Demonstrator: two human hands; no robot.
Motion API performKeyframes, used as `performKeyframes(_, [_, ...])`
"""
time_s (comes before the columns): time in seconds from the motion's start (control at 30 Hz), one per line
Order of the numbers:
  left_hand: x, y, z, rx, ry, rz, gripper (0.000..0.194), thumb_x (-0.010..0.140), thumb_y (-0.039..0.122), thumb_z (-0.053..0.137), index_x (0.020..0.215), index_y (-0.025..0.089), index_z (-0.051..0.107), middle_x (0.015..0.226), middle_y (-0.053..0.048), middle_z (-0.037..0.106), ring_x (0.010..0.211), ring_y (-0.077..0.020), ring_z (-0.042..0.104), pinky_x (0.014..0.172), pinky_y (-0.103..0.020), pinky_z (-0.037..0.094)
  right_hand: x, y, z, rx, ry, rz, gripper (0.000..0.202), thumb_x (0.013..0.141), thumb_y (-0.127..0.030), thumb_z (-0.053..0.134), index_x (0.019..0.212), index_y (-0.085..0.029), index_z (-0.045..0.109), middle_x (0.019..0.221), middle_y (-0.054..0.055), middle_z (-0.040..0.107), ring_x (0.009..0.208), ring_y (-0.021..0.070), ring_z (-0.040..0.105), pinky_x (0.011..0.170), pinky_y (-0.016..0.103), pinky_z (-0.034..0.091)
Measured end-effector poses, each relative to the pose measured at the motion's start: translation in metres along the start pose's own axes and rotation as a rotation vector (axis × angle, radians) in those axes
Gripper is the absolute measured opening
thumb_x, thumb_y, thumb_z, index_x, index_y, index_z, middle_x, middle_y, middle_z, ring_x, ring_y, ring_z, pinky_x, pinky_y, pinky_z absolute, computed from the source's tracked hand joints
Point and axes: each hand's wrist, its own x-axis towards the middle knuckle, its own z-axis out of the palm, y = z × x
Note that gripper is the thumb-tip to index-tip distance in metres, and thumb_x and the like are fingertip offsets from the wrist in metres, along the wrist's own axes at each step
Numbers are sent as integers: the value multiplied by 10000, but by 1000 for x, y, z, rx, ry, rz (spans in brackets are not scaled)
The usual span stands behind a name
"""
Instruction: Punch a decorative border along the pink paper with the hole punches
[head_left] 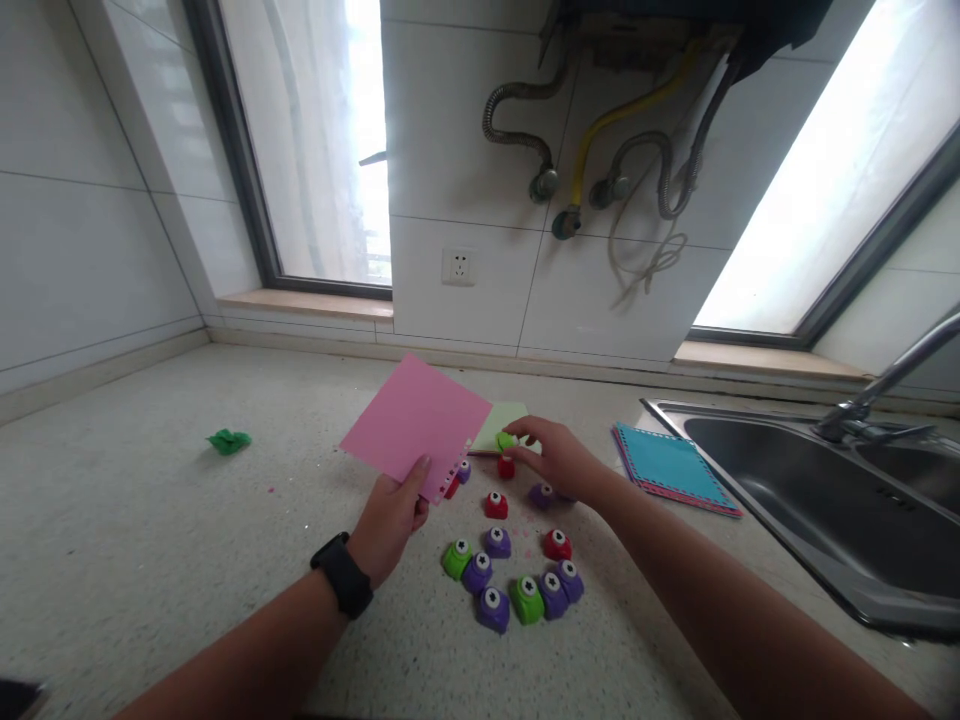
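Pink paper [416, 420] in the left hand [390, 515], under the thumb

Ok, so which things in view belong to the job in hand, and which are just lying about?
Belonging, it seems:
Square pink paper sheet with a punched edge, in the left hand
Small red, purple and green plastic punches
Pale green paper by the right hand
Stack of paper, blue on top

Probably just lying about:
Crumpled green scrap
Stainless-steel sink
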Motion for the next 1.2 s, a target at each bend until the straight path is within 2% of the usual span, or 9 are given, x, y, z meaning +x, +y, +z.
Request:
performKeyframes(0.1, [-2,0,0,61,-18,7,490,815,616,657,688,173,490,494,82,404,416,-53,299,406,-188,201,-11,3,-3,415,200,198,258,870,-400,671,1011,-200,591,1040,90,726,787,176,633,712,339,493])
performKeyframes(0.17, [-3,-2,0,98,-24,8,499,813,627,652,680,174,492,486,79,408,418,-57,309,412,-190,211,-18,3,-1,695,299,227,291,831,-390,714,979,-216,533,1083,82,717,715,140,607,631,293,479])
performKeyframes(0.3, [-5,-2,1,155,-1,-31,527,772,670,662,679,175,507,473,69,432,413,-66,336,410,-193,229,-29,-3,2,991,380,245,466,792,-328,754,1191,-265,523,1103,54,684,710,119,615,658,291,512])
performKeyframes(0.4, [-8,0,4,163,16,-34,548,722,695,689,677,177,516,473,67,442,411,-71,351,401,-198,239,-35,-10,2,1042,314,288,471,783,-335,765,1216,-259,596,1121,70,673,862,167,685,839,365,553])
performKeyframes(0.53, [-12,5,7,202,9,-25,555,702,703,700,670,182,513,471,68,445,424,-74,356,405,-202,259,-40,-15,4,1144,240,257,423,791,-333,775,1182,-277,623,1218,73,660,1084,214,687,1008,423,510])
performKeyframes(0.6, [-13,8,8,239,19,-22,570,686,725,695,659,186,510,464,65,449,428,-78,366,406,-205,267,-42,-15,7,1142,228,245,378,800,-332,775,1141,-266,626,1226,70,662,1056,207,698,989,425,523])
performKeyframes(0.77, [-17,13,9,297,48,-32,592,643,756,693,607,200,491,456,60,443,428,-86,378,407,-216,291,-43,-17,11,1026,235,259,322,785,-330,789,1037,-226,618,1000,48,719,826,157,694,786,343,577])
performKeyframes(0.97, [-19,17,10,420,47,27,579,670,748,654,517,226,454,420,46,417,411,-114,388,432,-262,342,-43,-23,14,1103,274,191,340,756,-279,808,1029,-250,607,1002,27,720,871,164,708,830,350,583])
performKeyframes(1.2, [-20,14,7,566,67,60,596,728,756,576,470,231,458,417,22,428,424,-137,430,476,-285,381,-44,-25,12,1070,268,206,318,754,-300,807,1033,-243,667,991,35,738,854,179,719,822,378,596])
